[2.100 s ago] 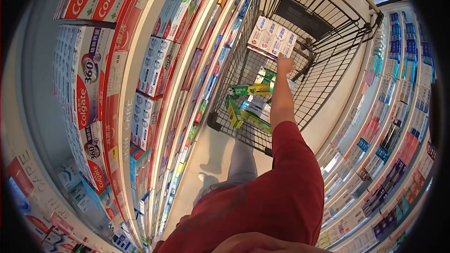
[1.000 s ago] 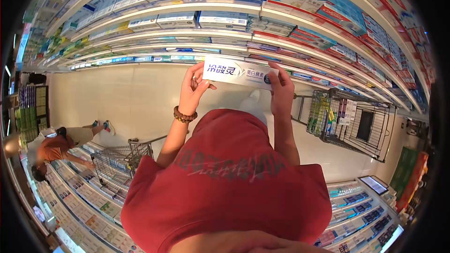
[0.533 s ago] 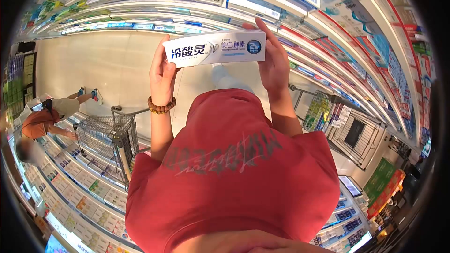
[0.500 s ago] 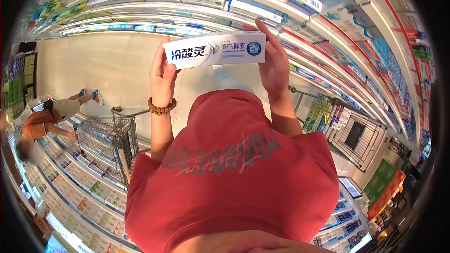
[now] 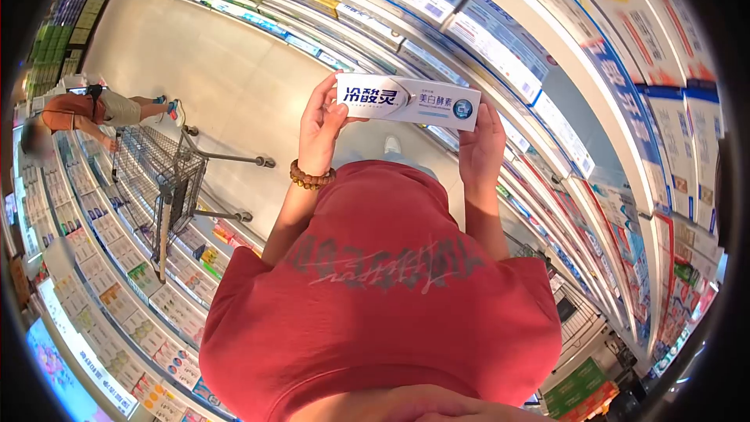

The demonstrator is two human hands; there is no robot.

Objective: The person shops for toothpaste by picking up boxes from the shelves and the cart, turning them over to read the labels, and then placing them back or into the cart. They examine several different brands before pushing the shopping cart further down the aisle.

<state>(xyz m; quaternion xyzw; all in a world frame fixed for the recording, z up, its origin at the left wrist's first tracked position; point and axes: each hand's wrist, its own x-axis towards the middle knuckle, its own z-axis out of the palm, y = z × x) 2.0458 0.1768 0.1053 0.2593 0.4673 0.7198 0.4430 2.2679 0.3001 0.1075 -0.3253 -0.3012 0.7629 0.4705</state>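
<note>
A white toothpaste box (image 5: 410, 103) with dark blue lettering and a round blue emblem is held out in front of my chest, its printed front turned up towards me. My left hand (image 5: 322, 125) grips its left end, thumb on the front and fingers behind; a brown bead bracelet (image 5: 312, 178) circles that wrist. At the other end, my right hand (image 5: 482, 144) is closed on the lower right corner, with some of its fingers hidden behind the box.
Long shelves of boxed goods (image 5: 539, 70) curve close by on the upper right. More shelves (image 5: 117, 289) line the lower left. A wire shopping cart (image 5: 160, 172) stands left beside a person in an orange top (image 5: 70, 113). Another cart (image 5: 574, 312) shows at right, partly hidden. Pale floor (image 5: 211, 55) runs between.
The view has swung, so the box and both hands appear farther right and slightly lower. The upper-right shelves look nearer. My right hand's fingers sit lower on the box end. Both hands still hold it.
</note>
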